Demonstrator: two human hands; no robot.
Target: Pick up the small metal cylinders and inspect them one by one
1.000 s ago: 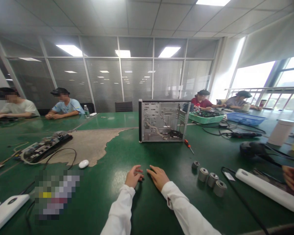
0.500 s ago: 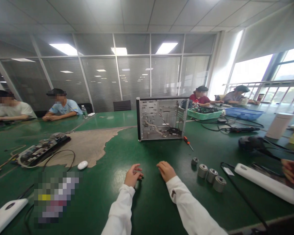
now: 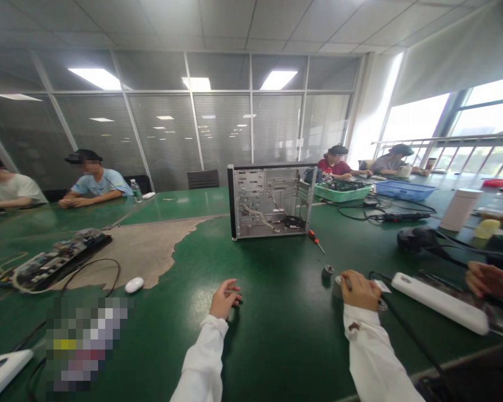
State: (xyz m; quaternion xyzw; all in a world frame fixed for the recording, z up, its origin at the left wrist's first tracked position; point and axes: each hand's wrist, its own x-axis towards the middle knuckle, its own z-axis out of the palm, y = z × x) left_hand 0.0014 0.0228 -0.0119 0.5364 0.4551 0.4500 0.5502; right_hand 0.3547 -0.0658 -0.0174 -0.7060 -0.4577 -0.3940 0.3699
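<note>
My left hand hovers over or rests on the green table, its fingers loosely curved and apart with nothing in them. On the right, my right hand is curled down over a short row of grey metal cylinders, closed around one that it mostly hides. A metal cylinder peeks out left of the hand, and another metal cylinder shows beside the wrist. A smaller, darker metal cylinder stands apart, farther back. Ahead is an opened computer case with loose cables inside.
An orange-handled screwdriver lies by the case. Right of my hand are a white power strip, black cables and another person's hand. A circuit assembly and a white oval object lie left. Baskets stand behind.
My right hand has moved right, from the table in front of me onto the metal cylinders. My left hand stays about where it was. The view has turned slightly right.
</note>
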